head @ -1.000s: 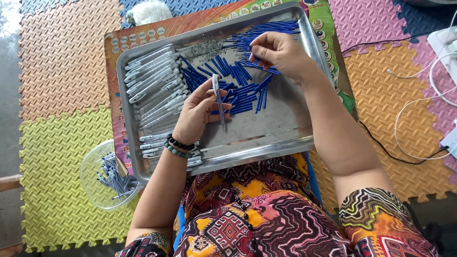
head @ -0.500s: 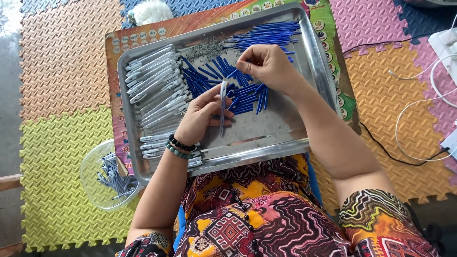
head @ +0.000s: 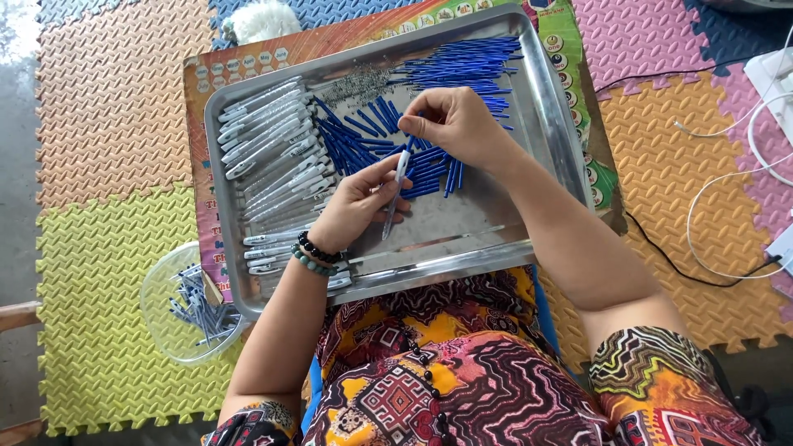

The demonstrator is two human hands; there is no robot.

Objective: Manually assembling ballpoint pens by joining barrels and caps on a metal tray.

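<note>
We are gripping a clear pen barrel point(head: 393, 206) in our left hand point(head: 357, 206), over the tray's middle. Our right hand point(head: 456, 125), at one o'clock from it, is pinching a blue refill point(head: 408, 145) into the barrel's top. The metal tray point(head: 552, 124) is holding clear barrels at nine o'clock and blue refills at twelve. A clear bowl point(head: 157, 322) of small parts is sitting at eight o'clock. Since a second ago, our right hand has been drawing nearer the barrel.
</note>
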